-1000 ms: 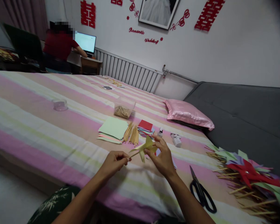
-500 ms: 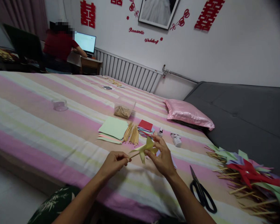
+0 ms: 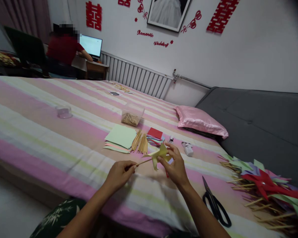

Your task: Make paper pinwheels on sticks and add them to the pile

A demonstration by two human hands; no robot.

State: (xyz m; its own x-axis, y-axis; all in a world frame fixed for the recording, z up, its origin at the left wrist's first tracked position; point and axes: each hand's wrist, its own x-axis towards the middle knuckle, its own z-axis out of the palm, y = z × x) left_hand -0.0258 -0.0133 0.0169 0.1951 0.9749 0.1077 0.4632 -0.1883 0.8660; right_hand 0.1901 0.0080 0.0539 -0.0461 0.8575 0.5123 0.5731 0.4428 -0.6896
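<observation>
A yellow paper pinwheel [image 3: 160, 155] is held between my two hands, above the striped bedspread. My left hand [image 3: 122, 172] pinches the near end of its thin wooden stick [image 3: 143, 162]. My right hand [image 3: 174, 163] grips the paper blades with thumb and fingers. Something red and a bit of pale purple paper show partly behind the right hand. Just beyond lie a stack of light green paper squares [image 3: 121, 135], bundles of wooden sticks [image 3: 142, 142] and a stack of smaller squares with red [image 3: 154, 133] on top.
Black-handled scissors [image 3: 215, 203] lie right of my right forearm. Finished pinwheels [image 3: 263, 183] are piled at the far right. A clear box of sticks [image 3: 132, 114], a clear round lid [image 3: 64, 112], a small bottle [image 3: 171, 139], a small white box [image 3: 187, 149] and a pink pillow [image 3: 201, 120] rest on the bed.
My right hand has shifted slightly right with the pinwheel's paper, and more of the stick shows between my hands. My left hand has moved only slightly.
</observation>
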